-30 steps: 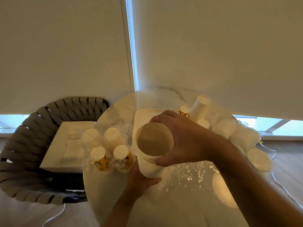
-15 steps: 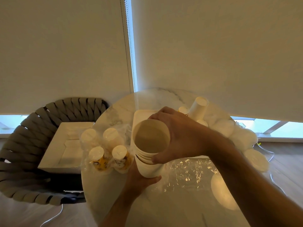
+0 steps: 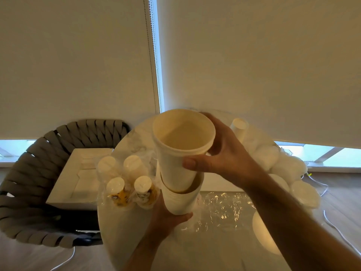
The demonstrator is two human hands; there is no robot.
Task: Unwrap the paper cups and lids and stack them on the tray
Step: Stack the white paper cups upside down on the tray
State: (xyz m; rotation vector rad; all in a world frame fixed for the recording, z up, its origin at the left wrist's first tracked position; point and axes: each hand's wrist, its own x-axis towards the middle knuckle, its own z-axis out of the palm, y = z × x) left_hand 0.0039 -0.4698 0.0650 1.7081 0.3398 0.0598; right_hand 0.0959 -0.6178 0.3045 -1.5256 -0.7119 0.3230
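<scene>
Head view, looking down over a round marble table (image 3: pixel 121 227). The right hand (image 3: pixel 220 153) grasps the top paper cup (image 3: pixel 178 153) just below its rim, thumb across the near wall and fingers curled round the far side; the cup is upright, mouth open to the camera, and partly drawn out of the stack of paper cups (image 3: pixel 179 200) beneath it, its base inside the stack's mouth. The left hand (image 3: pixel 168 220) grasps the stack from below, thumb curled round its lower end. Both are held above the table, over a sheet of crumpled clear plastic wrap (image 3: pixel 220 210) lying on the surface. Left of the stack stands a wrapped pack of printed cups (image 3: pixel 127 182), bottoms up, in clear film. At the far right edge of the table lie white lids in wrap (image 3: pixel 281 163), with another cup stack (image 3: pixel 239 128) tilted behind the right hand. A white lid (image 3: pixel 263 235) lies flat near the right forearm. A woven grey chair (image 3: pixel 25 184) at left carries a white square tray (image 3: pixel 64 184).
</scene>
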